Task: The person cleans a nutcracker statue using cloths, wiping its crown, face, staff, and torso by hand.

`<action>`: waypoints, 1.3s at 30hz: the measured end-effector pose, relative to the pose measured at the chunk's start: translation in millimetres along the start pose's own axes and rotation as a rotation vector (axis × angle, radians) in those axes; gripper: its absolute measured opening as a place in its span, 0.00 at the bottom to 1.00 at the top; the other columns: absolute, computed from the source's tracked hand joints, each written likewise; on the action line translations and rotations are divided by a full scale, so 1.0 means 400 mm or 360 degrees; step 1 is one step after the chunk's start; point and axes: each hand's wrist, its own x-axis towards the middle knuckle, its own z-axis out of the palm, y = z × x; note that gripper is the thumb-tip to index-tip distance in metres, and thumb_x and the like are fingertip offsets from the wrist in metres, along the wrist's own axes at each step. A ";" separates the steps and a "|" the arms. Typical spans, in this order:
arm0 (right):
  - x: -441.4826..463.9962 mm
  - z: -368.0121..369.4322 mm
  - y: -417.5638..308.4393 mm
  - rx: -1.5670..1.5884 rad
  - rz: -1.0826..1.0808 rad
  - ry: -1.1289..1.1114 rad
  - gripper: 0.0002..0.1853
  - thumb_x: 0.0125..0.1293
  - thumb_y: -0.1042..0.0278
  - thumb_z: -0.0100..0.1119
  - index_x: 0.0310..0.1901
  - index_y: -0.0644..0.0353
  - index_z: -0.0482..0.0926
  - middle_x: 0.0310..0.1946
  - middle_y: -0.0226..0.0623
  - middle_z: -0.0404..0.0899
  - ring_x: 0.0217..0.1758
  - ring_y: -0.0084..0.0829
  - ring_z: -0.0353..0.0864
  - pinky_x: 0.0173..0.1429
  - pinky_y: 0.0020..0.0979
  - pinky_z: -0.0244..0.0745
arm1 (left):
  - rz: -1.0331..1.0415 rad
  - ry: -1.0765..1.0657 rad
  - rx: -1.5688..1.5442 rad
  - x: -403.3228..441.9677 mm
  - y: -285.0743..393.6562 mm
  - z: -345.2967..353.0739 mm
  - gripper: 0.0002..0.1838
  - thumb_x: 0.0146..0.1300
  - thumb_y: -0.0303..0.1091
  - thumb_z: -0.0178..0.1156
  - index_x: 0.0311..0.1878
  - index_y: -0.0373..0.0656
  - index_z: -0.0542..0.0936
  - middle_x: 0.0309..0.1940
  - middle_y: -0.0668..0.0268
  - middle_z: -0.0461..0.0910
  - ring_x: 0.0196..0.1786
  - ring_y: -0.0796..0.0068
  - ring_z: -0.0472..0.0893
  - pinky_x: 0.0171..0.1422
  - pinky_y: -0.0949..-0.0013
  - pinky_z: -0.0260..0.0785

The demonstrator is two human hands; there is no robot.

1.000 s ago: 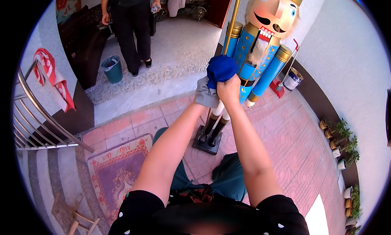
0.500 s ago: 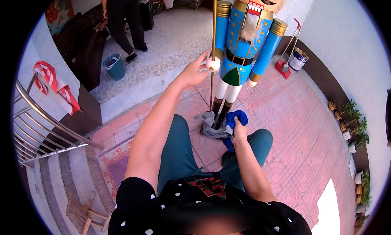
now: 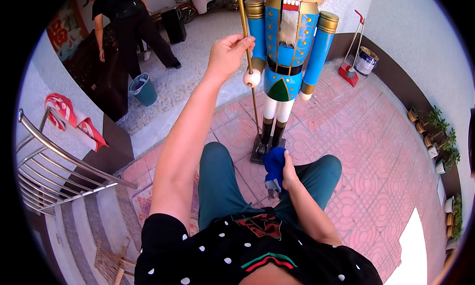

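A tall nutcracker figure (image 3: 284, 82) in blue and gold stands upright before me on a small dark base (image 3: 258, 151). Its white ball hand holds a long golden rod (image 3: 250, 58) that runs down to the base. With its fingers closed round the rod, my left hand (image 3: 228, 55) is just above that ball hand. My right hand (image 3: 290, 172) grips a bunched blue and grey cloth (image 3: 274, 164) in front of the base, over my lap. The cloth hangs down between my knees, apart from the figure's boots.
A person (image 3: 123, 23) bends over a dark sofa (image 3: 106, 82) at the back left, near a teal bucket (image 3: 143, 89). Metal railing (image 3: 74, 146), steps and a wooden stool (image 3: 115, 263) are at left. Potted plants (image 3: 438, 122), a red dustpan (image 3: 349, 73) and a paint bucket (image 3: 365, 61) line the right wall.
My left hand has moved up from beside the ball hand and closed on the rod. My right hand has drawn the cloth off the boots and base toward me. The person behind has bent over.
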 end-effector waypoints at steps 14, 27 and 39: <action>-0.115 0.414 -0.534 -0.0658 -0.1826 -0.0109 0.22 0.65 0.54 0.61 0.46 0.69 0.78 0.41 0.44 0.81 0.43 0.32 0.80 0.48 0.33 0.74 | 0.0333 -0.0011 -0.0174 0.221 0.171 -0.072 0.12 0.66 0.38 0.62 0.39 0.37 0.83 0.28 0.70 0.82 0.30 0.82 0.77 0.37 0.78 0.68; 0.089 0.514 -0.481 -0.1234 -0.2407 0.0389 0.07 0.56 0.66 0.65 0.37 0.55 0.83 0.34 0.49 0.80 0.41 0.52 0.77 0.45 0.45 0.72 | 0.0146 0.0210 -0.0413 0.202 0.221 -0.041 0.12 0.67 0.35 0.60 0.36 0.34 0.82 0.26 0.69 0.79 0.29 0.80 0.77 0.36 0.76 0.70; -0.015 0.635 -0.686 -0.1023 -0.2197 0.0174 0.19 0.56 0.57 0.66 0.34 0.70 0.81 0.28 0.56 0.82 0.35 0.51 0.83 0.42 0.42 0.77 | 0.0334 0.0281 -0.0173 0.138 0.207 -0.010 0.14 0.64 0.37 0.64 0.42 0.34 0.85 0.32 0.65 0.85 0.35 0.80 0.81 0.40 0.77 0.72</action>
